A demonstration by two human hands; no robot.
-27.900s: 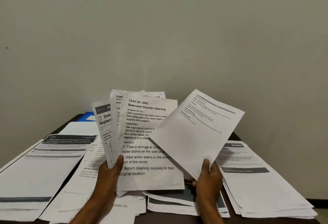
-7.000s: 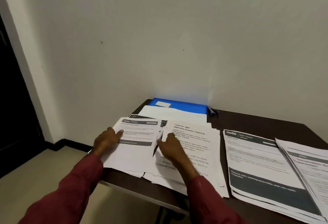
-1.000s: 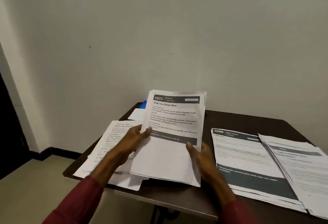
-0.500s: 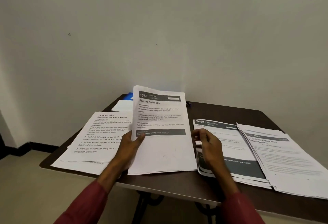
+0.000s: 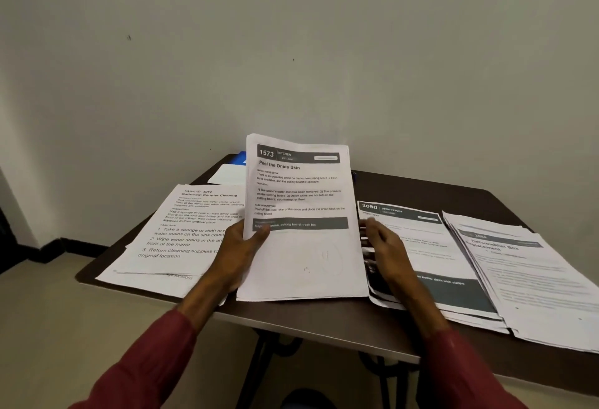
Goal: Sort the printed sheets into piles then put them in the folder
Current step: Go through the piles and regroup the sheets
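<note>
Our left hand point(image 5: 241, 246) holds the onion sheets point(image 5: 301, 256) by their left edge, with the thumb on the front. The sheets tilt up, with their bottom edge down by the table point(image 5: 324, 318), in the middle between two piles. Our right hand point(image 5: 384, 246) lies over the left edge of the dark-banded pile point(image 5: 431, 256). Its fingers look stretched out and a bit blurry, and we see nothing held in it.

We think the sheets are light and thin. A bunch like this bends and flops, and loose sheets can slide apart or slip out. It is best to hold them at a side edge with the thumb pressing down, or with one hand at each side.

The bathroom pile point(image 5: 181, 237) lies on the left and reaches right to the table's edge, so a bump could push it off. The last pile point(image 5: 531, 279) on the far right lies partly over the dark-banded one. The blue folder point(image 5: 240, 158) sits at the back by the wall, mostly hidden behind the sheets. The bare spots are a strip along the front and the back right corner.
</note>
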